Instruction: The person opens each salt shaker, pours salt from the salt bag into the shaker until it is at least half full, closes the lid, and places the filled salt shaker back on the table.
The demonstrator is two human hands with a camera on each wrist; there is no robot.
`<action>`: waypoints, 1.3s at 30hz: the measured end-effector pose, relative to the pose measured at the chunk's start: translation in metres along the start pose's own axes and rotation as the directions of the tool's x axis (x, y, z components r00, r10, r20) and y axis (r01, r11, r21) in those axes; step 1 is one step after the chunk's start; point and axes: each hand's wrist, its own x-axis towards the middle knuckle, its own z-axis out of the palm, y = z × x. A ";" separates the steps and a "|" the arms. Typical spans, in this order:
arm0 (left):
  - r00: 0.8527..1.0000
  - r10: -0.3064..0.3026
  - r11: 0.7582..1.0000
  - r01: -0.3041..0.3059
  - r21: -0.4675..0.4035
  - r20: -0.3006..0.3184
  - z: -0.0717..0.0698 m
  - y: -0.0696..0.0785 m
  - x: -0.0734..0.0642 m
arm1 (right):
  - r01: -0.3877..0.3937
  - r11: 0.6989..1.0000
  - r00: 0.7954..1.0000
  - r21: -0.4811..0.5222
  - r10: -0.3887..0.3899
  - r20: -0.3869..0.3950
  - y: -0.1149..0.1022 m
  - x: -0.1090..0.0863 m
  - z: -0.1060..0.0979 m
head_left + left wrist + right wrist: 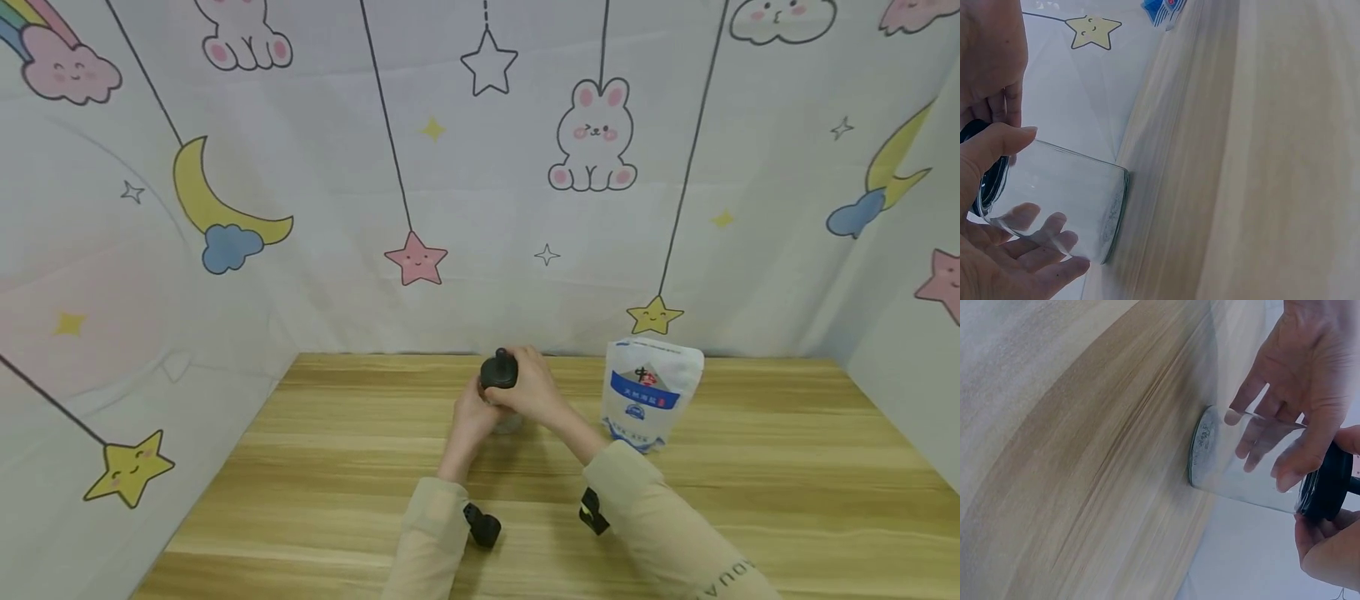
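A clear glass jar (1066, 181) stands upright near the table's back edge, its black lid (498, 372) with a short stem on top. Fingers and thumb of my left hand (473, 414) curl round the glass just below the lid. My right hand (534, 385) grips the lid from the right side, thumb in front. In the right wrist view, the right hand's fingers (1335, 553) wrap the lid's edge. Through the glass only pale speckling shows at the jar's base (1200, 447). To the right of both hands stands a white and blue salt pouch (651, 392).
The wooden table (337, 467) meets a white cloth backdrop (487, 208) printed with stars, moons and rabbits. Cloth also closes off both sides. A black device (483, 527) sits by the left sleeve, and another black device (592, 510) by the right sleeve.
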 end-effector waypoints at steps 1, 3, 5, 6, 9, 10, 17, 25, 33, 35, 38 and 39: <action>1.000 0.005 1.000 -0.005 0.005 -0.003 0.000 0.000 0.000 | 0.003 1.000 1.000 0.004 -0.003 0.004 0.000 0.000 -0.001; 1.000 0.015 1.000 -0.015 0.004 -0.003 0.000 0.000 0.001 | 0.010 1.000 1.000 0.011 -0.011 0.014 -0.001 0.000 -0.001; 1.000 0.015 1.000 -0.015 -0.013 0.004 0.000 0.000 0.001 | 0.008 1.000 1.000 0.023 -0.008 0.028 -0.002 -0.001 -0.002; 1.000 0.015 1.000 -0.015 -0.022 0.011 0.000 0.000 0.001 | 0.009 1.000 0.999 0.030 -0.010 0.034 -0.002 -0.001 -0.002; 1.000 0.026 0.999 -0.026 -0.032 0.017 -0.001 0.000 0.000 | -0.004 0.999 0.999 0.045 0.002 0.052 -0.003 -0.001 -0.003; 0.999 0.046 0.999 -0.046 -0.011 0.010 -0.002 0.001 -0.001 | -0.011 0.999 0.999 0.047 0.009 0.052 -0.004 -0.001 -0.003; 0.997 0.075 0.997 -0.075 -0.017 0.005 -0.002 0.000 0.001 | -0.078 0.996 0.997 0.041 0.079 -0.026 -0.003 -0.001 0.001; 0.999 0.035 0.999 -0.035 -0.026 0.003 0.000 0.000 0.000 | -0.075 0.997 0.995 0.017 0.076 -0.070 -0.002 0.000 0.004; 1.000 0.004 0.998 -0.003 -0.055 0.023 0.000 0.000 0.000 | -0.035 0.999 0.999 -0.026 0.035 -0.018 -0.004 -0.001 0.001; 1.000 0.003 0.999 -0.002 -0.051 0.028 -0.001 0.001 -0.001 | -0.026 0.999 1.000 -0.034 0.026 -0.002 -0.004 -0.001 0.000; 0.999 0.003 0.999 -0.001 -0.045 0.033 -0.001 0.001 -0.001 | -0.018 0.999 1.000 -0.041 0.019 0.019 -0.006 -0.001 -0.002; 0.999 0.003 0.999 -0.002 -0.040 0.032 -0.001 0.001 -0.001 | -0.016 0.999 1.000 -0.042 0.017 0.024 -0.006 0.000 -0.002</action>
